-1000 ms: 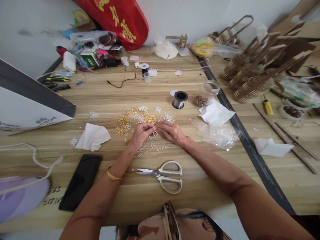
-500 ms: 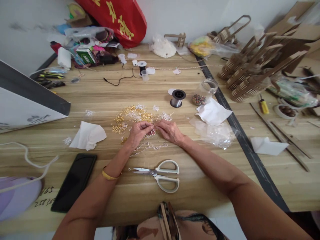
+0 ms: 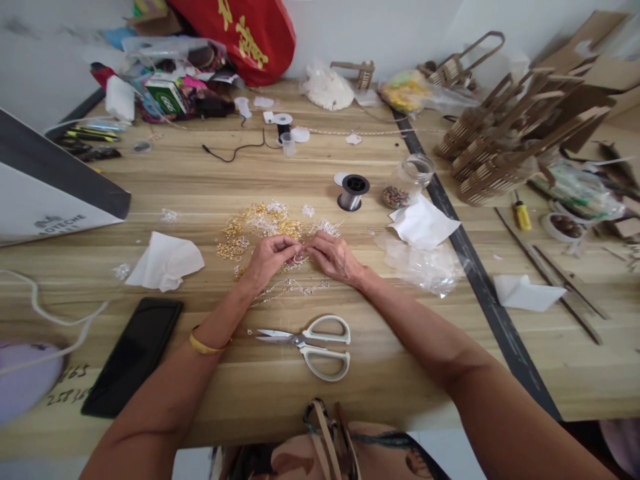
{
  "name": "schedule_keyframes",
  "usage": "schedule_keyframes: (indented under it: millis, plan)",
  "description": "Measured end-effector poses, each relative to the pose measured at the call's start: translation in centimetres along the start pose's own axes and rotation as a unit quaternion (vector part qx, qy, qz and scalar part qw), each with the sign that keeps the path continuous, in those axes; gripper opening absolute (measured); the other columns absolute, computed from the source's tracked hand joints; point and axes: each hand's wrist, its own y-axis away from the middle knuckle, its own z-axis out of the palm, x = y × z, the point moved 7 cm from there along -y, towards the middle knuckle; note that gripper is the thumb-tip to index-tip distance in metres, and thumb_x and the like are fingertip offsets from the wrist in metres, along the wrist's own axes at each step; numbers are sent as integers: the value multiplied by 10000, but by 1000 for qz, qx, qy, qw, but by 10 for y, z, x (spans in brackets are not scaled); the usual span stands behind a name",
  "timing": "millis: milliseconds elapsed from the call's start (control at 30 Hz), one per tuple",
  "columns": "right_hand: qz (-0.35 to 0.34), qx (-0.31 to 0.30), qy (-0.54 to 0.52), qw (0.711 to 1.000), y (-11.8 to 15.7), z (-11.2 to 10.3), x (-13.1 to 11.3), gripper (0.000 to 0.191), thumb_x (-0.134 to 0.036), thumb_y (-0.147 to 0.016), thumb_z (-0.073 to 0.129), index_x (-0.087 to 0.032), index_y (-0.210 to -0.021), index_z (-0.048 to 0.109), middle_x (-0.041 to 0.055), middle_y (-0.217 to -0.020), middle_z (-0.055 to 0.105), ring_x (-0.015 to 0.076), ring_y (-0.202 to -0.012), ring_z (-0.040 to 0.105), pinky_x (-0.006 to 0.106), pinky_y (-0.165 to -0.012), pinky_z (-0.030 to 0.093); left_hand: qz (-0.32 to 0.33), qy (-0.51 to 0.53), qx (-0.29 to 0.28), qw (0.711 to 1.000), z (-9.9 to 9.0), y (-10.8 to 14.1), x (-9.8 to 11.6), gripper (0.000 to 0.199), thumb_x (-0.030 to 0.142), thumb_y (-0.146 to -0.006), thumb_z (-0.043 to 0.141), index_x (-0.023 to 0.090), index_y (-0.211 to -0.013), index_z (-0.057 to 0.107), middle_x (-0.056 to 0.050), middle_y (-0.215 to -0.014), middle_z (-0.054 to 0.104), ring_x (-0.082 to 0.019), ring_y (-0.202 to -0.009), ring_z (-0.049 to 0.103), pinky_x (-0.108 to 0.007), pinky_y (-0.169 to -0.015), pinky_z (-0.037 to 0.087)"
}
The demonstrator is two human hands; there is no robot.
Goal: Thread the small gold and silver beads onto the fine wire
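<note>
My left hand (image 3: 273, 261) and my right hand (image 3: 334, 257) meet fingertip to fingertip over the middle of the table. Both are closed in a pinch; what sits between the fingers is too small to make out. Behind and left of them spreads a pile of gold and silver jewelry findings (image 3: 233, 248). Thin silvery pins (image 3: 326, 228) lie just behind my right hand. A silver chain (image 3: 293, 287) rests on the wood in front of my fingers. Nearer to me lie scissors (image 3: 305, 345) with white handles, their blades pointing left.
A black phone (image 3: 133, 357) and a white tissue (image 3: 167, 262) lie to the left. On the right are a wire spool (image 3: 353, 193), a glass jar (image 3: 407, 183) with beads, white paper (image 3: 425, 221) and clear plastic bags (image 3: 430, 263). Small woven baskets (image 3: 490, 173) stand farther right.
The whole view has shifted slightly, so things on the table appear a little to the left and higher. My hands stay together in a pinch; a small ring seen at my fingertips before is less distinct.
</note>
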Motion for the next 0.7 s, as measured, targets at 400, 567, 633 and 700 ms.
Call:
schedule_keyframes:
  millis: [400,567,633,700]
  plan:
    - [69,5,-47,996,0,-2,8,246,-286,-960,446,-149,-911,645,61,-832,676,138,-713,586,262,-684,456,16,-21,-27,999,4,3,5,251,396,-722,712,146,-742,693,-38,-691,683,-126,-628,578,-253,-624,460]
    - [108,-24,-68,992,0,-2,9,241,-268,-945,461,-131,-920,658,29,-748,660,98,-604,520,217,-602,409,7,-18,-33,999,1,3,3,284,416,-783,659,138,-794,713,-63,-756,708,-134,-660,594,-261,-645,478]
    - [115,-35,-65,991,-1,-4,7,229,-259,-936,474,-125,-911,657,17,-712,636,90,-580,485,214,-581,387,14,-20,-38,999,1,3,5,300,424,-804,634,136,-782,713,-64,-760,707,-129,-652,585,-258,-641,470]
    - [122,-57,-65,989,-4,-6,4,228,-261,-936,474,-127,-902,655,7,-701,622,85,-570,465,217,-576,375,20,-29,-42,999,1,3,7,270,404,-781,663,137,-764,705,-49,-729,693,-118,-627,563,-251,-624,451]
